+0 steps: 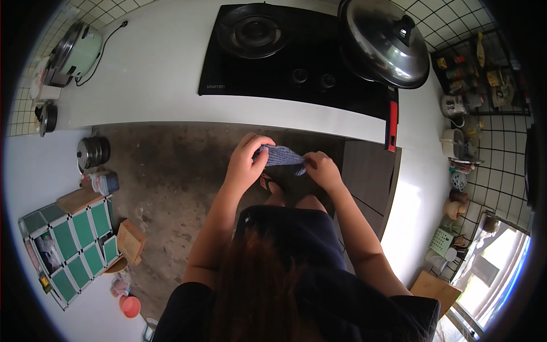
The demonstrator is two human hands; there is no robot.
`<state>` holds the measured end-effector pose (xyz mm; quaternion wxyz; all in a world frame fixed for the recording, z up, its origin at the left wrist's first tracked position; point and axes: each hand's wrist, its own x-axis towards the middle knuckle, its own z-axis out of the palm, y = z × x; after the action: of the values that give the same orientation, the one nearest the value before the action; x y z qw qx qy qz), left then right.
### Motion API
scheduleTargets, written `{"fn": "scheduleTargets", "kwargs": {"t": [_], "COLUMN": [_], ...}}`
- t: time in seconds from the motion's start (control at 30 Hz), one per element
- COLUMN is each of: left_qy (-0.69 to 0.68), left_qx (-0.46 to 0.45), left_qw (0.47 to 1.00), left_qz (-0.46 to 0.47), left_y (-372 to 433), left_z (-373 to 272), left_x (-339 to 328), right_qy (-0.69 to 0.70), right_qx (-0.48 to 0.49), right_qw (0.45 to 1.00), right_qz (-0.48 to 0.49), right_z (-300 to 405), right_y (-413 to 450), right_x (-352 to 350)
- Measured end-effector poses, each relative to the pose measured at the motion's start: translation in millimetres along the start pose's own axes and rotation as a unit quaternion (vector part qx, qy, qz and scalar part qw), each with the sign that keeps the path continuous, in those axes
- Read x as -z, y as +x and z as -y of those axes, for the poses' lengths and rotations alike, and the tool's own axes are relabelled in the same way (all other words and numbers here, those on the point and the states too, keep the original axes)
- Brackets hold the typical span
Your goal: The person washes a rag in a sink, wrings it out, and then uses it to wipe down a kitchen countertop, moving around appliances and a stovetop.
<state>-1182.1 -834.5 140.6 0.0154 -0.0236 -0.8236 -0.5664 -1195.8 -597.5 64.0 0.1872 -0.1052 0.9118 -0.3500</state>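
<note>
A small blue-grey ribbed cloth (282,156) is stretched between my hands, in front of the white counter's edge and above the floor. My left hand (252,158) grips its wider end, with the thumb over the fabric. The narrow, gathered end is pinched in the fingers of my right hand (320,167), and a small flap hangs below it. What the cloth is exactly, I cannot tell. Beyond my hands lies the black gas hob (273,70) with two knobs.
A lidded metal pan (384,42) covers the hob's right burner; its red and black handle (392,126) juts past the counter's front edge. A rice cooker (81,51) stands far left on the counter (141,85). Green-panelled shelving (81,248) and a cardboard box (130,241) are at lower left.
</note>
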Motion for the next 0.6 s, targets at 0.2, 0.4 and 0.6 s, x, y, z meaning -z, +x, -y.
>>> {"fn": "scheduleTargets", "kwargs": {"t": [0.2,0.4,0.6], "left_qy": [0.059,0.126,0.277], "left_qx": [-0.016,0.050,0.088], "left_qw": [0.987,0.967,0.921], "left_qz": [-0.147,-0.214,-0.261], "left_y": [-12,-5,21], "left_z": [34,48,84], "left_x": [12,9,21], "right_qy": [0.113,0.019,-0.094], "right_qx": [-0.114,-0.023,0.070], "right_qw": [0.986,0.990,0.976], "right_qz": [-0.033,-0.138,-0.186], "right_z": [39,41,50], "right_y": [4,30,92], "right_x": [25,25,6]}}
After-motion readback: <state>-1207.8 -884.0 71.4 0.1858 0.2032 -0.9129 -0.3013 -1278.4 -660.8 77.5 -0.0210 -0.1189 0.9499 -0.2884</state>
